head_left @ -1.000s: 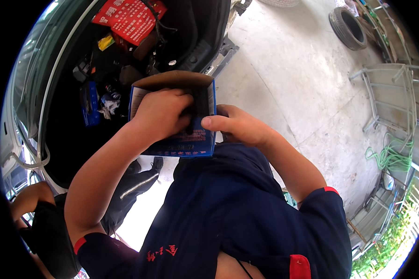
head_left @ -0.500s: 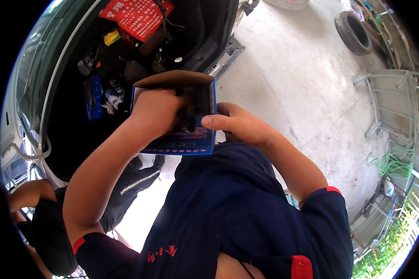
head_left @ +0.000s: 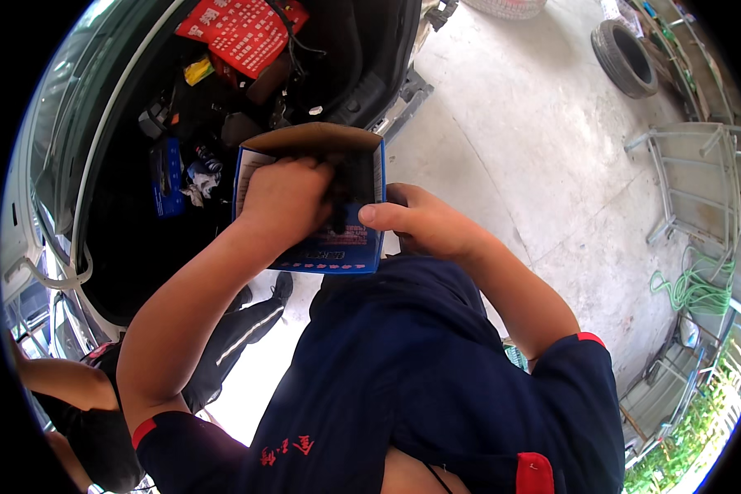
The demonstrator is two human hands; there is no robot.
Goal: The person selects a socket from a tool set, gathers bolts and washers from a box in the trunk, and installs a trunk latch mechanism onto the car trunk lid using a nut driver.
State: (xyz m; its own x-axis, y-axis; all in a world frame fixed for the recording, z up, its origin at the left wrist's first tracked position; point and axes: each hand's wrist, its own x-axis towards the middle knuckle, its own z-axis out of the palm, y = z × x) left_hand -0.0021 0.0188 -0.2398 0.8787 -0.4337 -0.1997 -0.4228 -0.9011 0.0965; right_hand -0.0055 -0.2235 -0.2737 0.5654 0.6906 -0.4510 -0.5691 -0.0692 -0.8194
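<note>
A blue cardboard box (head_left: 319, 257) with its end flap (head_left: 321, 136) raised is held in front of my body, its opening facing up. My right hand (head_left: 428, 221) grips the box's right wall, with the thumb on the near side and the fingers hidden behind it. Inside the opening, my left hand (head_left: 284, 193) has its fingers curled down. Dark, blurred stuff (head_left: 342, 202) shows beside those fingers; I cannot make out what it is or what the fingertips hold.
Beyond the box, an open car trunk holds a red printed bag (head_left: 243, 37), a yellow packet (head_left: 198, 71), a blue pack (head_left: 166, 177) and crumpled white paper (head_left: 202, 183). Another person's arm (head_left: 70, 385) is at lower left. A tire (head_left: 626, 59), metal frame (head_left: 696, 185) and green hose (head_left: 696, 288) lie right.
My left hand has shifted slightly, its knuckles now showing more clearly in the box. The box has moved a touch to the right. The other person's arm has dropped lower.
</note>
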